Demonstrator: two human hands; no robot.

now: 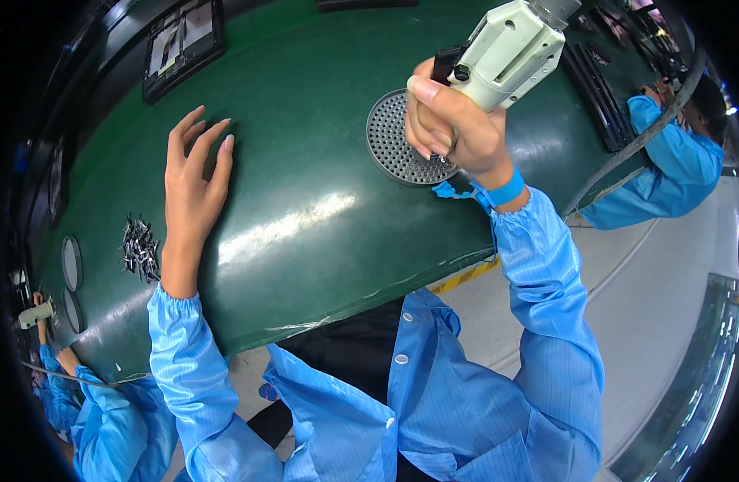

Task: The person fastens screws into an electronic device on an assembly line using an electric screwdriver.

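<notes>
My right hand (458, 120) is wrapped round a pale, boxy electric screwdriver (506, 52) with a black lever. Its body tilts up and to the right, and its lower end is mostly hidden by my fingers. Just below it lies a round grey tray with many small holes (389, 140), partly covered by that hand. A blue wrist strap (506, 191) circles my right wrist. My left hand (194, 177) rests over the green table with its fingers apart and nothing in it. Left of that wrist sits a pile of small dark and silvery parts (139, 247), probably screws.
The green table (305, 169) has a black-framed device (184, 44) at its far left and black bars (598, 96) at right. Two round dishes (72, 265) lie at left. Co-workers in blue sit at right (675, 165) and lower left (120, 418). A grey cable (650, 149) hangs at right.
</notes>
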